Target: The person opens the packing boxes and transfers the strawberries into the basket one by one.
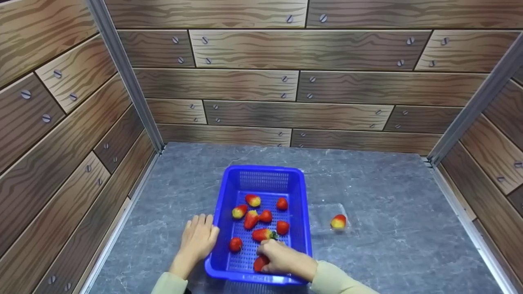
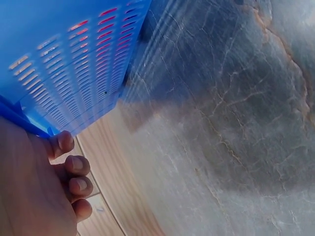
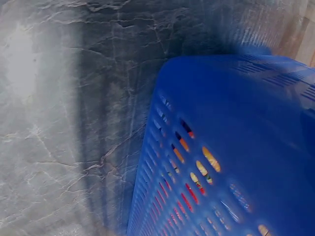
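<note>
A blue plastic basket (image 1: 224,196) with slotted walls and a perforated floor holds several red strawberries, some with yellow ends. My right hand (image 1: 280,256) reaches over its right rim and down inside, near the front. Its curled fingers and thumb pinch a red strawberry (image 1: 260,264), partly hidden by the hand. Just beyond those fingers lies a strawberry with a green top (image 1: 261,234). At the left rim, my left hand (image 1: 200,237) rests with its thumb side against the basket, fingers pointing forward. In the left wrist view its fingertips (image 2: 78,186) bend loosely beside the slotted wall (image 2: 88,64).
Right of the basket, a clear plastic tray (image 1: 320,228) lies on the grey marbled tabletop (image 1: 388,245) with one red-and-yellow strawberry (image 1: 338,221) at its right side. Wood-patterned panels (image 1: 253,83) with metal corner posts (image 1: 130,77) enclose the back and sides.
</note>
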